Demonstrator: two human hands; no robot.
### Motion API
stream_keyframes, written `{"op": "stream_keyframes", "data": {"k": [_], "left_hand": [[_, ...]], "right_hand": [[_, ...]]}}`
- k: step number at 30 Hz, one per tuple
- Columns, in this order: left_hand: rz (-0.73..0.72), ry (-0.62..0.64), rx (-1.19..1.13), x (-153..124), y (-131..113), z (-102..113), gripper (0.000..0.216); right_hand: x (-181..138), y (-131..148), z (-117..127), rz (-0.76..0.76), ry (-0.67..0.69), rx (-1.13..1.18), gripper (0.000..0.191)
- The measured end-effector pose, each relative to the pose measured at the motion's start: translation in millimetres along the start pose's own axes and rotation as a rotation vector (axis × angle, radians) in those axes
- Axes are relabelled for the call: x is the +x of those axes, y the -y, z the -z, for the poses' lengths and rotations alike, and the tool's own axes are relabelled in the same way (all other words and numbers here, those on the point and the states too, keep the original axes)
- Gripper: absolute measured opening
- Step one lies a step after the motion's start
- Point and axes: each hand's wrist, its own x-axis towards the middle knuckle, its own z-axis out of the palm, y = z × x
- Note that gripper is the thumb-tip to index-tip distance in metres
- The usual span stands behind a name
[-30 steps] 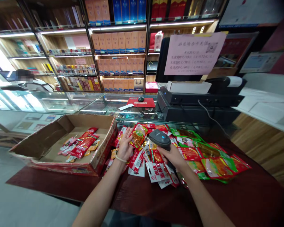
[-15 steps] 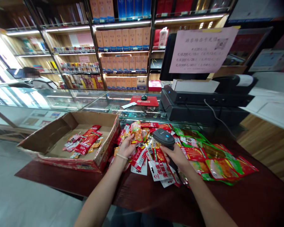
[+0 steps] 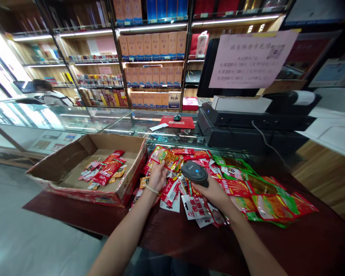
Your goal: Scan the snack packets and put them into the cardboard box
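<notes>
Between the fingers of my left hand (image 3: 157, 177) is a red and yellow snack packet (image 3: 167, 158), held over the pile. My right hand (image 3: 211, 190) grips a dark handheld barcode scanner (image 3: 194, 172), its head pointing left toward that packet. Beneath and around both hands lie several red snack packets (image 3: 170, 191), with a white and red packet (image 3: 193, 207) at the near side. Green-edged packets (image 3: 271, 207) spread out to the right. A shallow cardboard box (image 3: 123, 191) left of my left hand contains several red and yellow packets (image 3: 107, 172).
The dark red table (image 3: 161, 234) carries the box and packets. Behind it stands a glass counter (image 3: 117, 120) with a mouse (image 3: 176, 118) on a red pad. A monitor bearing a pink notice (image 3: 250, 61) stands at right. A person (image 3: 50, 94) is at the far left.
The packet in my left hand has turned from upright to lying more sideways. The scanner has swung left, closer to it. The view has shifted slightly.
</notes>
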Motion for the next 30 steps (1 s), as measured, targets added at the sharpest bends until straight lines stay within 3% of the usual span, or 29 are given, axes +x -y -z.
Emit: {"op": "stream_keyframes", "data": {"k": [3,8,12,15,19,22,25,27,30], "left_hand": [[0.042,-0.057,-0.055,5.7,-0.1,3.9,0.013],[0.021,-0.015,-0.069,8.3,0.3,5.9,0.017],[0.012,0.053,-0.039,5.9,0.9,5.5,0.021],[-0.003,0.022,0.0,4.0,2.8,2.8,0.023],[-0.122,0.053,0.123,-4.8,-4.4,-16.1,0.031],[-0.26,0.163,0.333,-17.2,-33.7,-33.9,0.04],[-0.379,0.247,0.691,-29.1,-85.6,-37.2,0.042],[-0.397,0.246,0.952,-33.1,-125.9,-27.4,0.04],[-0.444,0.095,1.301,-31.7,-182.2,2.4,0.039]], "right_hand": [[-0.7,-4.8,-3.5,0.012,0.064,-0.033,0.056],[-2.3,-10.6,-7.0,0.007,0.13,-0.039,0.052],[-2.4,-8.7,-6.6,-0.016,0.116,-0.064,0.049],[-2.0,-4.0,-6.0,0.004,0.081,-0.065,0.047],[-3.5,7.3,-3.5,-0.087,0.023,-0.011,0.041],[-4.7,17.3,-1.9,-0.191,0.032,0.059,0.036],[-3.1,26.1,-3.2,-0.161,0.014,0.078,0.029],[-0.3,30.1,-6.0,-0.12,0.009,0.069,0.027],[5.0,32.6,-12.8,-0.094,0.024,0.062,0.027]]}}
